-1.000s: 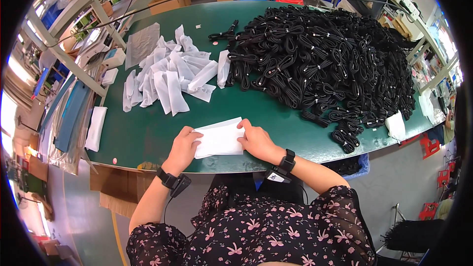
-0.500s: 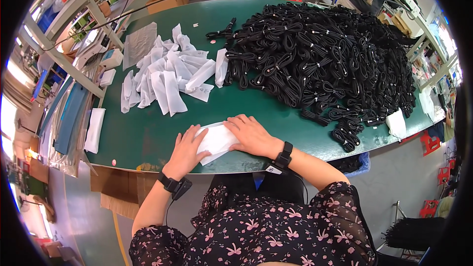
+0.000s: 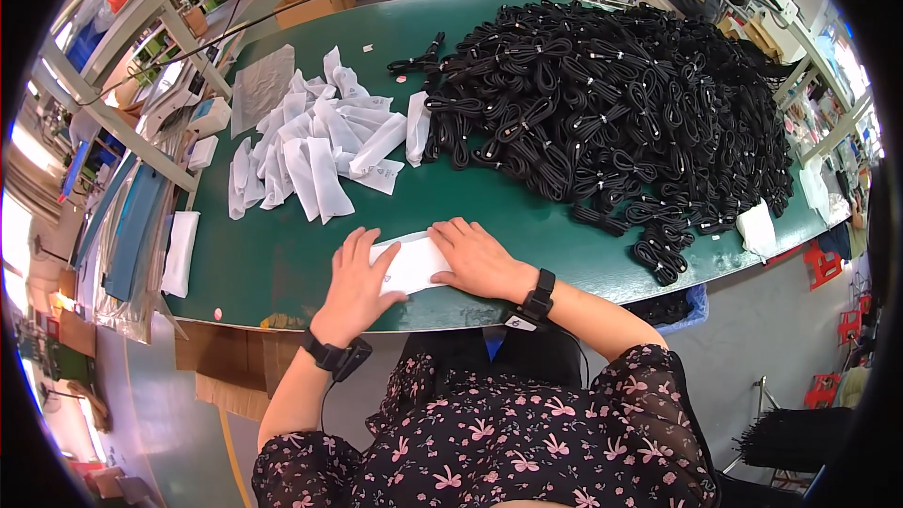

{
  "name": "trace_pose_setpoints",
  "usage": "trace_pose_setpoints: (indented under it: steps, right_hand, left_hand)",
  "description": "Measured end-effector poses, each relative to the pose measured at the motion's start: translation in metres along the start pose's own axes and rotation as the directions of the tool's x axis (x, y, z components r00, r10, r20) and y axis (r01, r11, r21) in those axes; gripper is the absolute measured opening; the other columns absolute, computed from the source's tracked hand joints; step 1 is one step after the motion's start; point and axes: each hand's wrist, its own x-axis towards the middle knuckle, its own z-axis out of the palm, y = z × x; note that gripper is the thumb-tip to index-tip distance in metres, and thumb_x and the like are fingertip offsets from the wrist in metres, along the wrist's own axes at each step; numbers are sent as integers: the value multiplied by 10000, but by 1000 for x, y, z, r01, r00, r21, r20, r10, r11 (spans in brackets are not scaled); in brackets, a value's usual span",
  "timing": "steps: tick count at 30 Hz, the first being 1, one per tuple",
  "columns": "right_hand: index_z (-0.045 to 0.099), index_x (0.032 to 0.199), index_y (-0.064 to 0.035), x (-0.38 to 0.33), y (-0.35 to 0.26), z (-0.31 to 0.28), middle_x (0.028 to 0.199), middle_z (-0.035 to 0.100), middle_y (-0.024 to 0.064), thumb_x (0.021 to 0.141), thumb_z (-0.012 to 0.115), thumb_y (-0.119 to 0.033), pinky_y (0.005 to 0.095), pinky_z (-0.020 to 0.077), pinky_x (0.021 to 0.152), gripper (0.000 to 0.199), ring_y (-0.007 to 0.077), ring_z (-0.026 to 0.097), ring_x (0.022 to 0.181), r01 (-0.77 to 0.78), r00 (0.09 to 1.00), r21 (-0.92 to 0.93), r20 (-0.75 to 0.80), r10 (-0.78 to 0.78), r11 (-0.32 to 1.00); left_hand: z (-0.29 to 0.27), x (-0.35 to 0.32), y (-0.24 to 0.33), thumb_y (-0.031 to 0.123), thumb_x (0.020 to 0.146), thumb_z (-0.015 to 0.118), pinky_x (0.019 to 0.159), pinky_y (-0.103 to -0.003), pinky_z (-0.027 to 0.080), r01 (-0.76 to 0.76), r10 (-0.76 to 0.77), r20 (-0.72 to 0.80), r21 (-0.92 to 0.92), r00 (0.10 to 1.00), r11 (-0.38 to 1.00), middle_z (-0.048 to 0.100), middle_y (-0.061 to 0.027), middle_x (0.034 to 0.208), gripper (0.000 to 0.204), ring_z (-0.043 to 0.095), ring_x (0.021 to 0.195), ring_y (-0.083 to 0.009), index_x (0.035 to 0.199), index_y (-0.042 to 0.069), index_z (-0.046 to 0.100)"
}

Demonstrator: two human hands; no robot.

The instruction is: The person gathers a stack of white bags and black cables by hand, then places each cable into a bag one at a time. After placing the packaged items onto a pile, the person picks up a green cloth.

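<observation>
A flat white paper-like pouch [image 3: 412, 264], perhaps a stack of them, lies near the front edge of the green table. My left hand [image 3: 355, 284] is at its left end, fingers spread and open, the thumb and index finger beside its edges. Over the right end my right hand [image 3: 478, 259] is closed, thumb on the near side and fingers on the far side. Beyond my hands is a heap of filled white pouches [image 3: 320, 146]. A large pile of coiled black cables [image 3: 602, 103] covers the right half of the table.
At the left edge lies another white pouch [image 3: 180, 254], beside a rack post [image 3: 141, 136]. A clear plastic sheet [image 3: 263, 89] lies behind the heap. White pouches [image 3: 756, 230] rest at the right edge. Below the table are a cardboard box [image 3: 221, 357] and a blue-lined bin [image 3: 682, 309].
The pouch has been levelled and turned slightly, with its printed face now showing. My left hand has opened wider around its end. My right hand has hardly moved.
</observation>
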Motion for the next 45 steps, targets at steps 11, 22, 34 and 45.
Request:
trace_pose_setpoints:
  steps: [11,22,34,45]
  right_hand:
    - [628,1102,-7,-49,26,-60,1081,597,162,791,710,-157,411,508,824,355,336,592,1004,-313,949,-60,-67,309,948]
    - [629,961,-48,-141,92,-75,974,560,111,731,737,-100,424,462,764,259,315,550,965,-592,806,-433,-307,507,680]
    - [614,1041,-50,-93,26,-59,930,565,135,814,710,-140,419,460,735,262,333,568,895,-371,906,74,-187,379,925]
    - [595,1116,-22,-67,5,-23,949,555,162,872,679,-123,434,487,675,277,378,587,777,-304,869,442,-233,436,844]
  left_hand:
    - [61,50,37,83,818,704,732,-428,507,71,-27,113,-409,993,910,534,-151,1008,246,610,853,-351,1039,51,604]
    - [68,50,39,93,818,704,721,-421,504,74,-60,48,-386,997,919,549,-137,926,201,604,832,-344,984,35,606]
    - [75,59,32,80,796,713,705,-402,502,104,-62,108,-444,992,890,573,-168,929,193,608,817,-336,942,4,612]
    - [84,55,35,25,806,683,660,-362,513,152,-162,20,-488,987,860,628,-113,781,64,638,716,-268,817,-14,633]
